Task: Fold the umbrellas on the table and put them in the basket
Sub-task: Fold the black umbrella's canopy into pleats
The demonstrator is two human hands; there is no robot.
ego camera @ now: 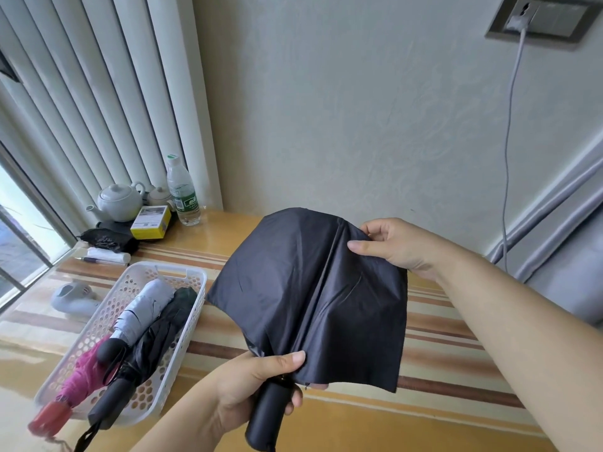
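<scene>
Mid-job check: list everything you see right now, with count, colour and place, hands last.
held umbrella: 1, black, canopy loose, above the table centre
basket: 1, white, perforated, table left
umbrellas in basket: 3, grey, black, pink, all folded
table: 1, yellow with brown stripes
teapots: 2, white, far left corner
water bottle: 1, clear with green label, beside the teapots
box: 1, yellow, in front of the teapots
wall socket: 1, grey, upper right, white cable plugged in
left hand: grips the black handle
right hand: pinches the canopy's top edge
</scene>
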